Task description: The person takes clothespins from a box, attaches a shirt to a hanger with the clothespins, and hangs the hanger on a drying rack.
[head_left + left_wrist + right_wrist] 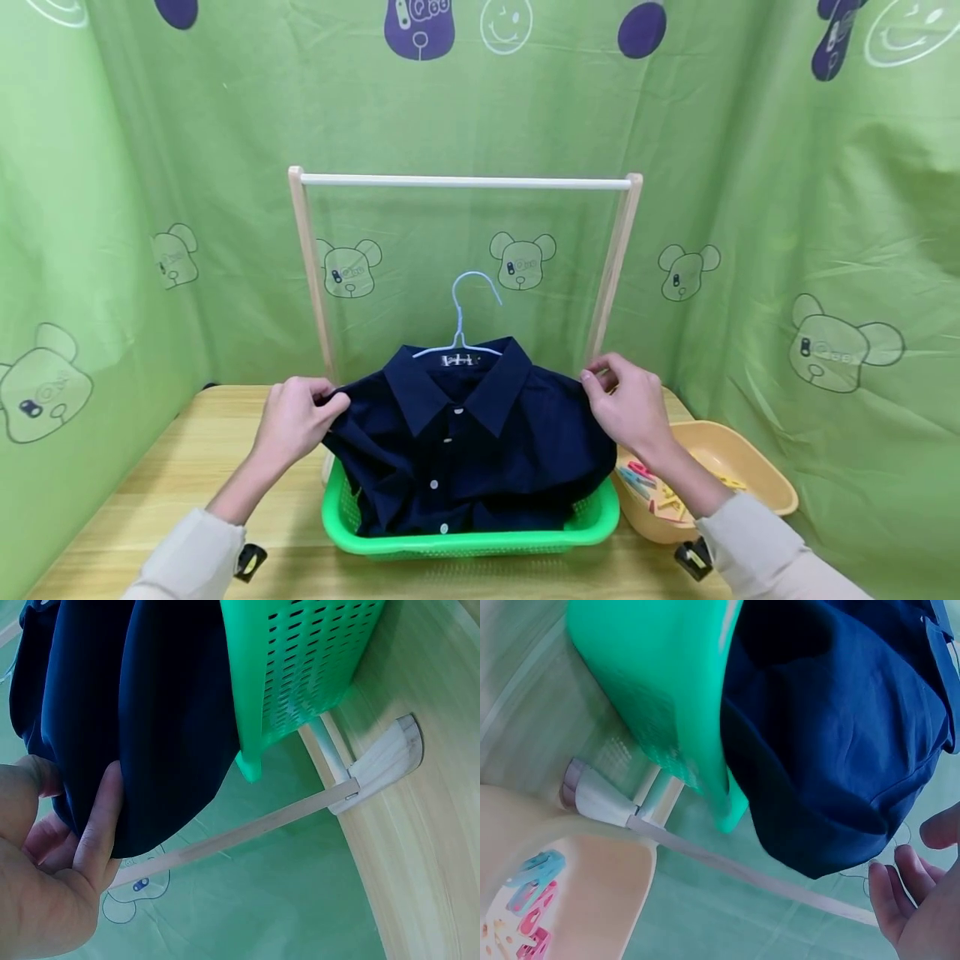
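Navy shirt (551,425) is matt cloth, creased. Buttons (433,484) look plastic, slight shine. Blue hanger (460,321) is smooth wire, looks plastic-coated. Green basket (450,547) is glossy perforated plastic. Tan basin (780,498) is smooth plastic; pegs (537,906) plastic too. Rack posts (612,275) are matt wood; white rod (465,182) smooth, material unclear. Tabletop (225,433) shows smooth wood grain. Curtain (420,108) is creased printed cloth.

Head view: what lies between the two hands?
Between the left hand and right hand lies the shirt, with the hanger in its collar; the head view shows this.
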Demonstrator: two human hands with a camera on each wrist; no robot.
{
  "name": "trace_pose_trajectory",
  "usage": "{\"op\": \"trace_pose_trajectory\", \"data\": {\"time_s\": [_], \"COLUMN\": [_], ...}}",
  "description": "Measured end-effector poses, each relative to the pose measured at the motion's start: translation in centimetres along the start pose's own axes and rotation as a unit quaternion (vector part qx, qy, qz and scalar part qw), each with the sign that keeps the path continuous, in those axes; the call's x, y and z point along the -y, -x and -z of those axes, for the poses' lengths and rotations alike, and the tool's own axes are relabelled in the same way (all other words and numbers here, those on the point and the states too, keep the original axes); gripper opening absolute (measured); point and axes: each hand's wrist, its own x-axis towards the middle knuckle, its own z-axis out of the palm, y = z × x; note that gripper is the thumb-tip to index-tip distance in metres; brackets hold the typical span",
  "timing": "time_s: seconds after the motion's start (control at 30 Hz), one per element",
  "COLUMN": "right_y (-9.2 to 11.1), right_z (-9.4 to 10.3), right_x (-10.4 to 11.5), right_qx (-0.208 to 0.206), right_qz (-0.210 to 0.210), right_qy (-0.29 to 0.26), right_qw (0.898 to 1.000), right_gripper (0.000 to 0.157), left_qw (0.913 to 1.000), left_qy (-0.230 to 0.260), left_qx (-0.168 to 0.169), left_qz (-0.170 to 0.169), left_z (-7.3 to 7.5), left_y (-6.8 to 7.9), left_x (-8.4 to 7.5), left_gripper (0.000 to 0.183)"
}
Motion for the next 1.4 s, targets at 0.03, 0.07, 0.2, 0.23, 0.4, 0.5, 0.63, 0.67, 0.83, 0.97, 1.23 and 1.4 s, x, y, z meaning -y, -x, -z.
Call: {"op": "trace_pose_trajectory", "data": {"time_s": [0.03, 0.07, 0.2, 0.23, 0.4, 0.5, 0.63, 0.67, 0.83, 0.97, 1.23, 1.4], "right_y": [0.0, 0.0, 0.0, 0.0, 0.0, 0.0, 0.0, 0.0, 0.3, 0.5, 1.0, 1.7], "right_z": [0.0, 0.1, 0.4, 0.5, 0.8, 0.9, 0.9, 1.0, 1.2, 1.3, 1.5, 1.4], "right_x": [-0.1, -0.2, -0.8, -1.0, -1.9, -2.5, -3.4, -3.7, -4.8, -5.7, -7.0, -8.0], "right_qx": [0.001, 0.002, 0.001, 0.000, 0.006, 0.009, 0.018, 0.023, 0.054, 0.068, 0.137, 0.166], "right_qz": [-0.003, -0.005, -0.009, -0.009, -0.021, -0.027, -0.040, -0.046, -0.082, -0.091, -0.094, -0.090], "right_qy": [0.002, 0.003, 0.012, 0.014, 0.018, 0.022, 0.027, 0.027, 0.032, 0.045, 0.088, 0.094], "right_qw": [1.000, 1.000, 1.000, 1.000, 1.000, 0.999, 0.999, 0.998, 0.995, 0.993, 0.982, 0.978], "right_gripper": [0.009, 0.010, 0.011, 0.012, 0.013, 0.014, 0.015, 0.015, 0.017, 0.017, 0.021, 0.021], "left_qw": [1.0000, 1.0000, 1.0000, 1.0000, 0.9999, 0.9999, 1.0000, 0.9999, 0.9999, 0.9999, 0.9998, 0.9996], "left_qy": [0.000, 0.000, -0.001, 0.000, -0.001, 0.000, 0.002, 0.001, -0.001, -0.001, -0.004, -0.004], "left_qx": [0.000, 0.000, 0.001, 0.001, 0.004, 0.003, -0.001, -0.002, -0.003, -0.001, 0.002, 0.008], "left_qz": [0.000, 0.001, 0.006, 0.008, 0.011, 0.010, 0.010, 0.010, 0.011, 0.014, 0.019, 0.025], "left_z": [0.0, 0.0, 0.0, 0.0, -0.2, -0.2, -0.2, -0.2, -0.2, -0.2, -0.2, -0.2], "left_y": [0.0, 0.0, -0.1, -0.1, -0.2, -0.2, -0.2, -0.2, -0.2, -0.2, -0.2, -0.1], "left_x": [0.0, 0.0, 0.0, 0.0, 0.1, 0.2, 0.1, 0.1, 0.2, 0.2, 0.1, 0.1], "left_gripper": [0.038, 0.037, 0.036, 0.035, 0.035, 0.036, 0.036, 0.036, 0.034, 0.034, 0.036, 0.036]}}
